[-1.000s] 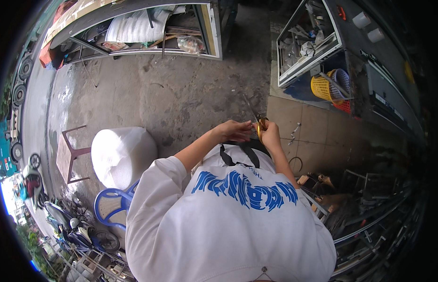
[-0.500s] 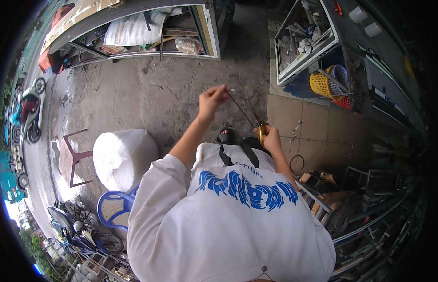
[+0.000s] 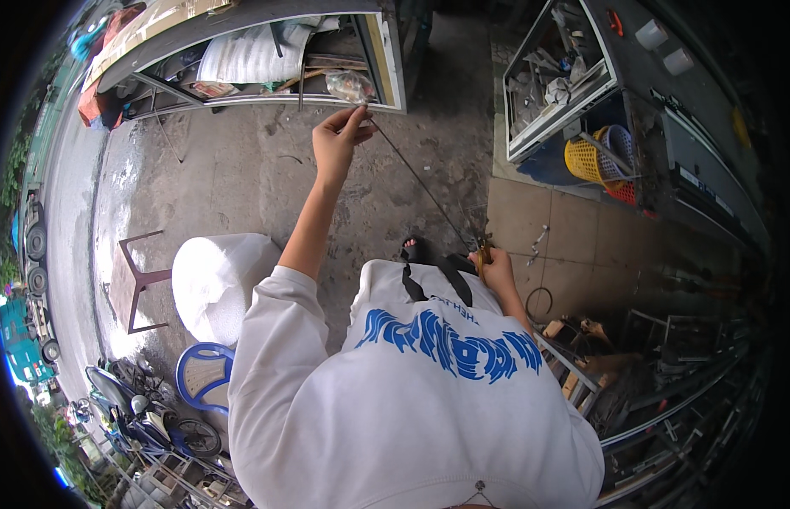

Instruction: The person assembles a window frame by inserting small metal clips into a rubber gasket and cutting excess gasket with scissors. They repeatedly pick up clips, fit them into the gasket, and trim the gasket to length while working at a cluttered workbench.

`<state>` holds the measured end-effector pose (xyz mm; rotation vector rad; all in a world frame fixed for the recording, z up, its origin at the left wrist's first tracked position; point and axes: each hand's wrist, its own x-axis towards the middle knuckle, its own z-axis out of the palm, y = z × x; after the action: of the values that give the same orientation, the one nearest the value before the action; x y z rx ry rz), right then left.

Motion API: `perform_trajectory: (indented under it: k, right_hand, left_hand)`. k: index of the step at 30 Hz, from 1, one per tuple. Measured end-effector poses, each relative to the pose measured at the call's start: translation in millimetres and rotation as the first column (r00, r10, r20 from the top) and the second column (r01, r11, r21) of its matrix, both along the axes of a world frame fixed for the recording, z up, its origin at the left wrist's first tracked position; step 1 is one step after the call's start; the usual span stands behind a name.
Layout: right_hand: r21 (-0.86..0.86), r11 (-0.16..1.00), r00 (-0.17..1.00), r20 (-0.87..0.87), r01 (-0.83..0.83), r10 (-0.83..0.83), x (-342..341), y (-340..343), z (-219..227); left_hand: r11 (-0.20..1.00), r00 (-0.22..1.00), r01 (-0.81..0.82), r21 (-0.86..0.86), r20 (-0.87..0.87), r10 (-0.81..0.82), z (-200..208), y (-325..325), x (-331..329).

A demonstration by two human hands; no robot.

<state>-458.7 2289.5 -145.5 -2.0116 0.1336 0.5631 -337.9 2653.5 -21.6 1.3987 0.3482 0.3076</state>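
My left hand [image 3: 337,142] is raised ahead of me, thumb and fingers pinched on the end of a thin dark cord [image 3: 422,181]. From there the cord runs taut and slanting down to my right hand [image 3: 499,271], close to my waist. That hand is closed round scissors with gold-coloured handles [image 3: 482,264]. Their blades are blurred, and thin strands show around them. Whether the cord lies between the blades or only passes by them, I cannot tell.
On the left stand a roll of bubble wrap [image 3: 215,288], a brown stool on its side [image 3: 134,284] and a blue plastic chair [image 3: 204,377]. A framed workbench [image 3: 242,106] is ahead. Yellow baskets [image 3: 584,159] sit by a cabinet at the right.
My left hand has moved up and to the left, drawing out a longer length of cord. My right hand with the scissors has shifted slightly down and right.
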Motion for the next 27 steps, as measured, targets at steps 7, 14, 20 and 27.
perform_trajectory:
  k: [7, 14, 20, 27]
  right_hand:
    - [-0.034, 0.999, 1.0, -0.016, 0.011, -0.012, -7, -5, -4]
    - [-0.288, 0.955, 0.971, 0.241, 0.072, -0.001, 7, 7, 45]
    - [0.316, 0.938, 0.972, 0.221, -0.143, 0.074, 28, 33, 100]
    - [0.77, 0.553, 0.817, -0.071, -0.32, 0.572, 33, 59, 146]
  left_hand:
    - [0.999, 0.999, -0.043, 0.033, 0.027, 0.042, 15, 22, 1]
    - [0.973, 0.979, 0.202, 0.111, -0.013, -0.202, 30, 32, -6]
    - [0.67, 0.815, 0.578, 0.466, -0.367, -0.448, 78, 9, -22]
    - [0.534, 0.741, 0.624, 0.571, -0.216, -0.635, 119, -24, -30]
